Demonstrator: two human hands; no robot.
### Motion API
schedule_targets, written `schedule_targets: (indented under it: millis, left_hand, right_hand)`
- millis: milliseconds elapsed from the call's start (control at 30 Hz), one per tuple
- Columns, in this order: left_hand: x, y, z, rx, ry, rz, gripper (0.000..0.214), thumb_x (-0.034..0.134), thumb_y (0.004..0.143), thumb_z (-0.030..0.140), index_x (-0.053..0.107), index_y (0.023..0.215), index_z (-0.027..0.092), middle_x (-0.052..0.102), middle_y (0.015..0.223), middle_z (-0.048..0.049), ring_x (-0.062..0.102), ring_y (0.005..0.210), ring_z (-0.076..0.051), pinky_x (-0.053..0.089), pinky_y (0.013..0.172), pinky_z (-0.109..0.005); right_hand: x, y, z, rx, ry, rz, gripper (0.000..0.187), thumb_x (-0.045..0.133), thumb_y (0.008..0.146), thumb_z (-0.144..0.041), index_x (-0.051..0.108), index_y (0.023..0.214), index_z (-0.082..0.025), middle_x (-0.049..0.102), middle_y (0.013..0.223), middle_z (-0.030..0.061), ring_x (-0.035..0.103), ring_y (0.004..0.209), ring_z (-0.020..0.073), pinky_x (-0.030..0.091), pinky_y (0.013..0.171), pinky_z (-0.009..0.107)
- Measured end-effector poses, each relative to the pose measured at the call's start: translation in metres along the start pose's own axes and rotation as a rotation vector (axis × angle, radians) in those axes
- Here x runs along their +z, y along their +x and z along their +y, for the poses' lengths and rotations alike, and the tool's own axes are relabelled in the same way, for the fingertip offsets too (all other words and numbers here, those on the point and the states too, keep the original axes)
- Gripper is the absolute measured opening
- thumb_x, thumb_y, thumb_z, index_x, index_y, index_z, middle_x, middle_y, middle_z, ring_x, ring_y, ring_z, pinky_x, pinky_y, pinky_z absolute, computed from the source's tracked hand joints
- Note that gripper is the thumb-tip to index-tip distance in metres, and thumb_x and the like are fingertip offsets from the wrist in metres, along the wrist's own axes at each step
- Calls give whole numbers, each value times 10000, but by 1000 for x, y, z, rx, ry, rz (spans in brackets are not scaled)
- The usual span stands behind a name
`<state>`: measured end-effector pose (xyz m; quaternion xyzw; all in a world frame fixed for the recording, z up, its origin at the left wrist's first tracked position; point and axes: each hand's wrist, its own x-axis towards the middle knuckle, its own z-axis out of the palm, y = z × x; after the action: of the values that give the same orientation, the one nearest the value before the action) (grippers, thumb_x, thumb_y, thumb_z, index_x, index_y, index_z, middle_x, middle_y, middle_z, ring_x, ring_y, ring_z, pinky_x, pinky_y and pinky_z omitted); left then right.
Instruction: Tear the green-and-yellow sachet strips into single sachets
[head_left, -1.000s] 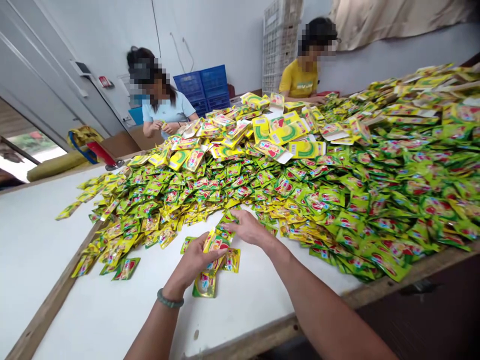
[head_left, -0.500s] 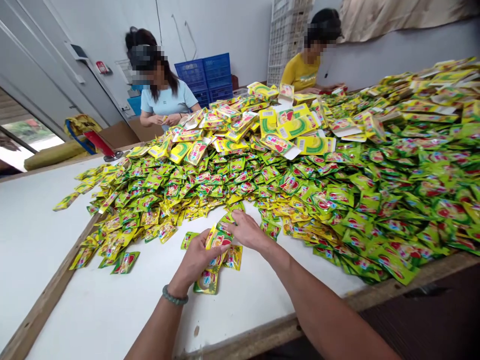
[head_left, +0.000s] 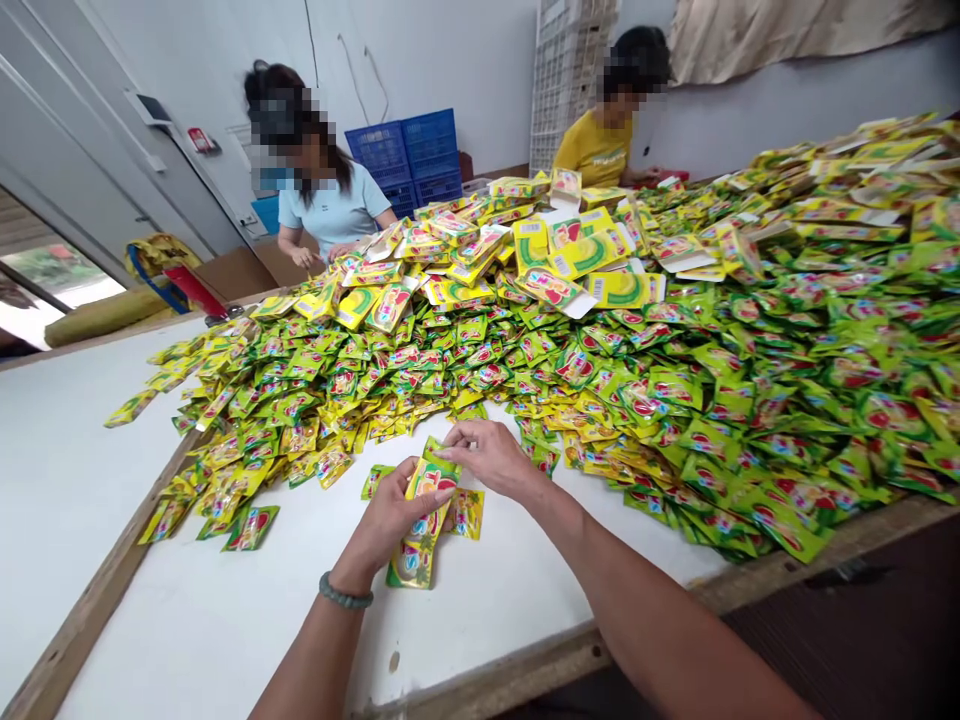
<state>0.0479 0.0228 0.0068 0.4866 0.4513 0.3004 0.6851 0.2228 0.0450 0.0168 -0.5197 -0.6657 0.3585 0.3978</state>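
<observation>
My left hand point(head_left: 384, 522) is closed round a small yellow-and-green printed carton point(head_left: 429, 484), held tilted over the white tabletop. At the carton's upper end, my right hand point(head_left: 487, 456) pinches a green sachet point(head_left: 433, 449); how far the sachet sits inside the carton I cannot tell. Under and beside my left hand lie a yellow-green packet point(head_left: 411, 568) and a yellow sachet point(head_left: 468, 514). A green sachet point(head_left: 376, 482) rests just left of my fingers.
A wide heap of green and yellow sachets point(head_left: 667, 400) spreads ahead and to the right, with flattish cartons point(head_left: 589, 250) on top. A wooden strip point(head_left: 120, 560) crosses the table at left. Two people point(head_left: 330, 205) work behind the heap, near blue crates point(head_left: 405, 150).
My right hand has drawn in slightly left to the carton's top end, with the green sachet now raised there. My left hand keeps its hold on the carton.
</observation>
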Motion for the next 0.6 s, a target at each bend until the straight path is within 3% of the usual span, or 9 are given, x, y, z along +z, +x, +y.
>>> schedule_targets:
  millis: [100, 200, 300, 400, 533, 600]
  left_hand:
    - [-3, 0, 1, 7, -28, 10, 389, 747, 655, 356, 513, 917, 188, 637, 716, 15, 607, 535, -127, 514, 538, -268]
    - [-6, -1, 2, 7, -30, 22, 388, 752, 640, 367, 538, 906, 183, 635, 716, 8, 609, 542, -135, 512, 540, -277]
    - [-7, -2, 0, -4, -13, 20, 387, 757, 619, 380, 559, 885, 180, 647, 706, -2, 609, 537, -150, 510, 545, -294]
    - [-4, -1, -4, -6, -2, 3, 383, 752, 620, 383, 565, 882, 175, 658, 687, -11, 614, 534, -164, 507, 548, -302]
    - [-2, -2, 3, 5, 25, 77, 404, 744, 615, 416, 571, 889, 175, 663, 699, -10, 618, 534, -163, 506, 546, -296]
    - [-15, -12, 14, 19, 100, 184, 416, 742, 609, 432, 580, 887, 169, 666, 703, -16, 628, 559, -167, 504, 550, -285]
  right_hand:
    - [2, -1, -4, -48, -10, -17, 86, 676, 732, -267, 688, 743, -182, 649, 760, 8, 560, 759, 132, 395, 712, 234]
    - [5, -3, -8, -80, -32, -28, 154, 598, 804, -289, 695, 744, -187, 642, 818, 24, 554, 852, 150, 384, 804, 264]
    - [11, -5, -10, -100, -94, -133, 360, 474, 879, -366, 652, 628, -181, 594, 716, 7, 538, 786, 144, 380, 814, 280]
    - [20, -7, -9, -108, -99, -215, 397, 465, 876, -400, 601, 577, -178, 544, 609, -24, 521, 696, 130, 382, 814, 285]
    - [24, -6, -5, -64, 185, -108, 265, 466, 869, -395, 618, 935, -188, 643, 828, 1, 585, 769, 131, 415, 733, 245]
    - [19, -4, -3, -52, 208, 16, 275, 501, 847, -377, 591, 1020, -184, 648, 925, 28, 593, 848, 139, 417, 726, 237]
